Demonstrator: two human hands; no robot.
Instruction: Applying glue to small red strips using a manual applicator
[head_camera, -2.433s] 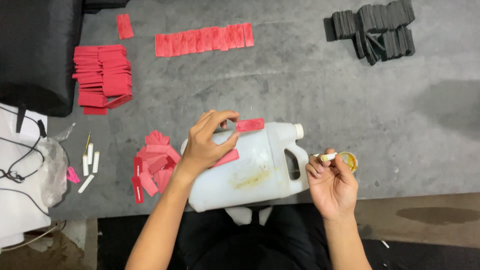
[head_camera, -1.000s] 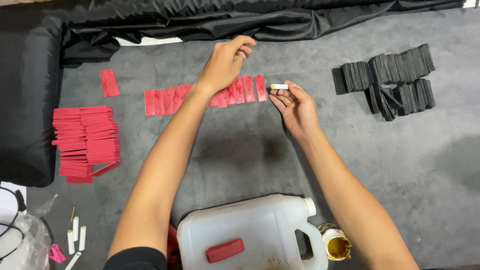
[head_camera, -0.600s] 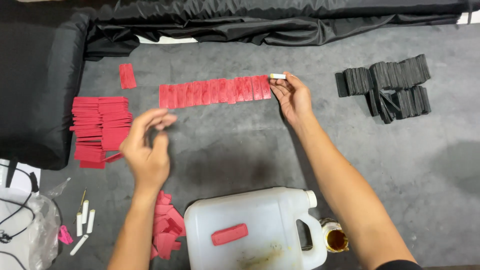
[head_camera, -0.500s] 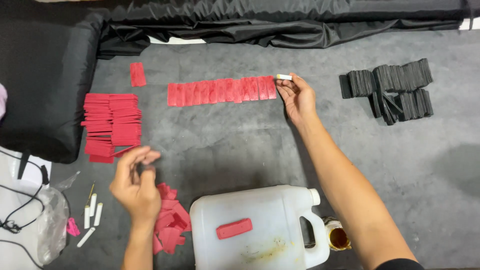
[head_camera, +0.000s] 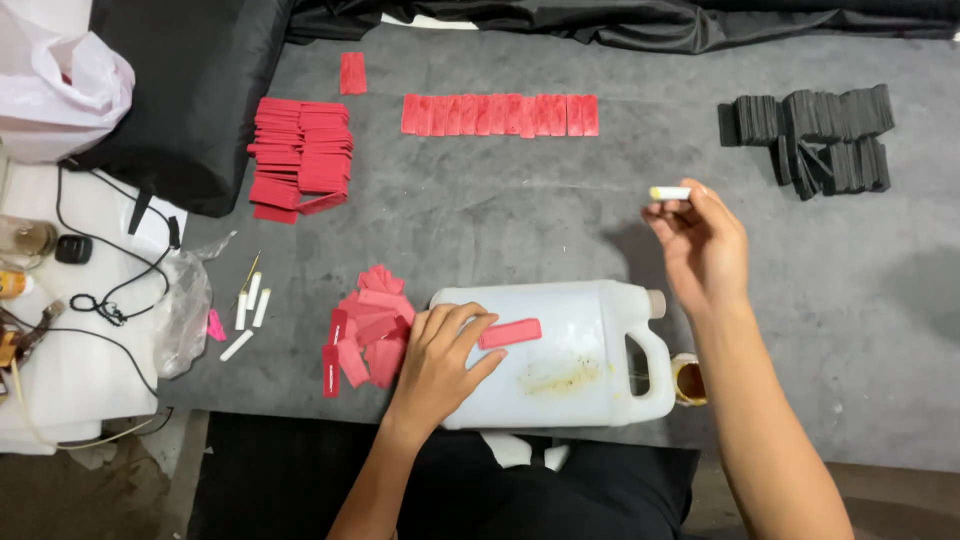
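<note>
A white plastic jug lies on its side at the near edge of the grey mat. A red strip rests on top of it. My left hand lies on the jug, fingertips touching the strip's left end. My right hand hovers above the jug's neck and pinches a small white stick with a yellow tip. A loose pile of red strips sits just left of the jug. A neat row of red strips lies at the far side.
A stack of red strips and a single strip lie far left. Black pieces are piled far right. A small open pot of amber liquid stands by the jug's handle. White sticks, cables and a plastic bag lie left.
My right hand drew back from the end of the far row toward the jug, still with the white stick. My left hand dropped from above the loose pile onto the jug by the strip.
</note>
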